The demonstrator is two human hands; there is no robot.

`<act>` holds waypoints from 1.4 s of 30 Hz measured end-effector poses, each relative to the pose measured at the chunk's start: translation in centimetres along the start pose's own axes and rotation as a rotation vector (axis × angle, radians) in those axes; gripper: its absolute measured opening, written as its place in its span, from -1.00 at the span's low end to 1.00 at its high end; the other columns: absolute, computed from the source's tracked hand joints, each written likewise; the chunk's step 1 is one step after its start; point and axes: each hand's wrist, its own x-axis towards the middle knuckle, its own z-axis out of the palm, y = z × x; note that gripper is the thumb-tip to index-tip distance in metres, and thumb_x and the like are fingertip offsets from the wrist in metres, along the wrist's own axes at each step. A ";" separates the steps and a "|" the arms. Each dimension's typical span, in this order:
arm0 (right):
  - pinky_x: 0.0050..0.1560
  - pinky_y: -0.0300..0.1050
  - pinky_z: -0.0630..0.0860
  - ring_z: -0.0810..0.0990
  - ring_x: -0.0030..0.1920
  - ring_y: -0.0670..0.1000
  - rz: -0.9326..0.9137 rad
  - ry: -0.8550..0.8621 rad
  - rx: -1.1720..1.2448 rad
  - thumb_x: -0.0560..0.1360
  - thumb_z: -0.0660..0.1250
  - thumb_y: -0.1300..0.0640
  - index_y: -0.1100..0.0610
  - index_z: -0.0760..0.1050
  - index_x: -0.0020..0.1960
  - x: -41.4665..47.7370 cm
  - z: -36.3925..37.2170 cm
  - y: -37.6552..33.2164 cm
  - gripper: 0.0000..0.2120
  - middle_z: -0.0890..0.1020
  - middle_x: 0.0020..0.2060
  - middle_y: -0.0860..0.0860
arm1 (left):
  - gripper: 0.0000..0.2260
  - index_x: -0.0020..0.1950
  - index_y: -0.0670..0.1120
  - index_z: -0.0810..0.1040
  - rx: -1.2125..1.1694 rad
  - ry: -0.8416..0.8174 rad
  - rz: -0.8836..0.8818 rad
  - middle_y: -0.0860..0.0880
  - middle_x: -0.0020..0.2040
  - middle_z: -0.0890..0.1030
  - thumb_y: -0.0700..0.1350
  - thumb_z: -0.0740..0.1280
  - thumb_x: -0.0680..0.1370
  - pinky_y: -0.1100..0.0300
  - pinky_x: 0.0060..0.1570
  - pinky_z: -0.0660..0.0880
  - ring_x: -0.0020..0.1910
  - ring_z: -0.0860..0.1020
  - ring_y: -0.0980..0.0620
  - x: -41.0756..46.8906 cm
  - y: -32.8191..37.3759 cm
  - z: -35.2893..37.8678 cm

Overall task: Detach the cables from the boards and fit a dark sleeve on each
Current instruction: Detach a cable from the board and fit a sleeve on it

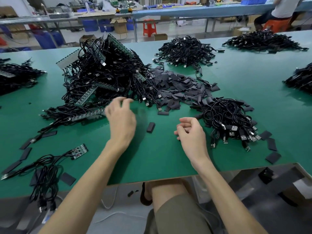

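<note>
Black cables (108, 71) tangled on boards (86, 96) beside loose dark sleeves (179, 86)

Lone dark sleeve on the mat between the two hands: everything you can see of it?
The dark sleeve is a short, flat, matte black rectangle, like soft tubing pressed flat, with a thin raised edge along its left side. It lies alone on the green mat, long axis pointing away from the person, tipped slightly right. No cable is in it. Nothing touches it: the left hand and right hand are either side, apart from it.
</note>
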 end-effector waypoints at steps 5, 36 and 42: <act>-0.03 -0.03 0.64 0.66 -0.19 -0.21 -0.009 -0.023 -0.027 0.62 0.28 0.24 0.06 0.48 0.15 -0.1 -0.1 -0.1 -0.85 0.63 -0.04 -0.07 | -0.77 0.27 -0.27 0.51 0.328 -0.183 -0.229 -0.30 0.39 0.38 -0.23 0.23 0.64 -0.19 0.40 0.13 0.38 0.30 -0.30 0.6 -5.3 -1.4; -0.07 -0.24 0.52 0.64 -0.13 -0.16 -0.043 -0.085 -0.080 0.57 0.36 0.23 -0.02 0.54 0.12 -0.1 -0.1 -0.2 -0.80 0.65 -0.05 -0.10 | -0.71 -0.09 -0.12 0.58 0.267 -0.022 0.308 -0.05 -0.17 0.64 0.07 0.29 0.66 0.11 -0.32 0.34 -0.33 0.57 -0.14 -0.5 -2.7 -1.9; 0.04 -0.26 0.51 0.59 -0.07 -0.26 -0.087 -0.137 -0.138 0.56 0.40 0.18 -0.01 0.56 0.20 0.1 0.0 -0.4 -0.76 0.64 0.02 -0.12 | -0.78 -0.10 -0.08 0.55 0.253 -0.017 0.356 -0.01 -0.16 0.65 0.05 0.42 0.57 0.15 -0.31 0.30 -0.35 0.54 -0.10 -0.8 -2.5 -1.8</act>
